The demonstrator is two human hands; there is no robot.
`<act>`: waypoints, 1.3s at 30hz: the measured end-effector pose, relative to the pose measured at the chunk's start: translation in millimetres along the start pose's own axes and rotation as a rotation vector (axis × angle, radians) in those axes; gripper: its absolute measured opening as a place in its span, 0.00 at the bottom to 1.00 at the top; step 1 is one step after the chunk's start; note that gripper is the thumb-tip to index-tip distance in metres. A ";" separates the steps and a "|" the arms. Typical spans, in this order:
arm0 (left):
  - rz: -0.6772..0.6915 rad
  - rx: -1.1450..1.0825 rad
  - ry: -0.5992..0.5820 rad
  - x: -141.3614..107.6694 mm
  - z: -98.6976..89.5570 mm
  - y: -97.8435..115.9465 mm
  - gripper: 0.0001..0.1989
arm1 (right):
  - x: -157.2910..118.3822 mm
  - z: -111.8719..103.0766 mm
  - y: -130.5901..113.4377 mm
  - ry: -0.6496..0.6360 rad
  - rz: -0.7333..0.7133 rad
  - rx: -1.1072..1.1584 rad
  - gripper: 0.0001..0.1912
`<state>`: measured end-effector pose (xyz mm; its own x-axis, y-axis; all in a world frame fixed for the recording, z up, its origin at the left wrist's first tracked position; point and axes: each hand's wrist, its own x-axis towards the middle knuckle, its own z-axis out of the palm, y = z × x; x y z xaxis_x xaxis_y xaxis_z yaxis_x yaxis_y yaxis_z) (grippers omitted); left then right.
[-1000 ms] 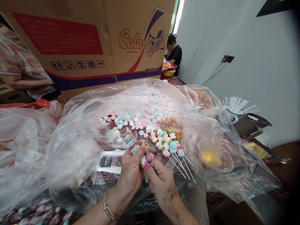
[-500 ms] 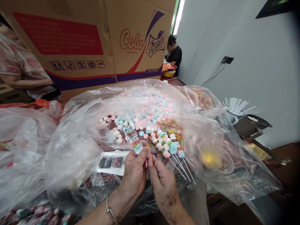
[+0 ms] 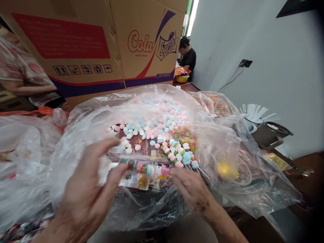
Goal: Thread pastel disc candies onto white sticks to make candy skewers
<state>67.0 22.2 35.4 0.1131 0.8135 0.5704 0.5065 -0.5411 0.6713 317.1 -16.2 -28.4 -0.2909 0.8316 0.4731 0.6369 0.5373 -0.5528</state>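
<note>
My left hand [image 3: 86, 185] is raised at the left, smeared by motion, its thumb and fingers spread with nothing between them. Its thumb tip is near one end of a printed candy packet [image 3: 144, 168]; whether they touch I cannot tell. At the packet's other, pink end, my right hand [image 3: 191, 189] pinches it between thumb and fingers. Beneath lie more flat printed packets [image 3: 135, 180]. Just beyond my right hand rests a bunch of marshmallow skewers [image 3: 178, 153] on white sticks. Loose pink, white and blue marshmallows [image 3: 152, 130] spread behind.
Clear plastic bags [image 3: 83, 135] surround the candy, with ring gummies [image 3: 184, 135] at the right. A large carton [image 3: 88, 40] stands behind. White sticks [image 3: 258, 114] fill a cup beside a dark mug [image 3: 272, 135]. Two other people [image 3: 188, 57] are farther back.
My hands have parted: the left moved left and opened, the right moved slightly right. The packet, upright between both hands before, now lies sideways over the other packets.
</note>
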 end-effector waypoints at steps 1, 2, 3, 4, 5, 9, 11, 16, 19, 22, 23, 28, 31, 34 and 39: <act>0.097 0.058 -0.219 6.2 -3.3 0.5 0.19 | 3.6 -3.6 -0.3 -0.038 -0.071 -0.037 0.14; 0.144 0.073 -0.426 12.8 -3.8 0.3 0.16 | 7.3 -6.7 -1.4 -0.072 -0.124 -0.075 0.14; 0.126 0.061 -0.653 19.3 -1.8 -0.8 0.14 | 11.0 -9.6 -3.0 -0.105 -0.160 -0.110 0.14; 0.070 0.021 -0.857 25.2 1.9 -2.9 0.15 | 14.4 -12.3 -5.0 -0.131 -0.193 -0.141 0.15; -0.030 -0.031 -1.034 29.9 6.8 -5.7 0.16 | 17.3 -14.8 -6.8 -0.152 -0.222 -0.167 0.15; -0.475 -0.312 -1.331 30.3 27.6 -16.0 0.19 | 24.8 -22.0 -7.6 -0.224 -0.314 -0.224 0.17; -0.626 -0.434 -1.308 21.6 35.6 -17.4 0.20 | 26.9 -23.0 -4.1 -0.237 -0.334 -0.218 0.17; -0.765 -0.520 -0.987 2.9 49.4 -15.5 0.22 | 26.3 -15.6 -0.5 0.058 -0.161 -0.159 0.10; -0.707 -0.465 -0.777 -1.4 55.4 -14.6 0.20 | 19.6 -2.4 -8.4 0.335 0.218 0.007 0.16; -0.669 -0.477 -0.667 -7.5 60.1 -12.1 0.17 | 12.9 15.7 -19.8 0.149 0.461 0.401 0.16; -0.673 -0.490 -0.659 -10.4 61.4 -10.7 0.17 | 11.3 21.5 -23.3 0.083 0.499 0.532 0.14; -0.880 -0.811 -0.686 -24.2 64.7 -2.4 0.20 | 6.1 37.3 -34.0 0.116 0.580 0.802 0.13; -0.998 -1.076 -0.721 -27.6 64.6 0.4 0.18 | 2.4 38.8 -35.3 0.126 0.561 0.883 0.13; -1.041 -1.154 -0.793 -28.4 64.2 -3.4 0.16 | -0.4 38.5 -31.9 0.099 0.585 1.042 0.13; -1.170 -1.174 -1.025 -28.9 63.0 -17.5 0.16 | -2.2 28.1 -21.5 -0.130 0.497 1.007 0.14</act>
<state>108.6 21.6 -22.7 0.7926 0.3811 -0.4760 0.0078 0.7743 0.6328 283.9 -25.5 -36.9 -0.2753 0.9614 0.0041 -0.1456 -0.0375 -0.9886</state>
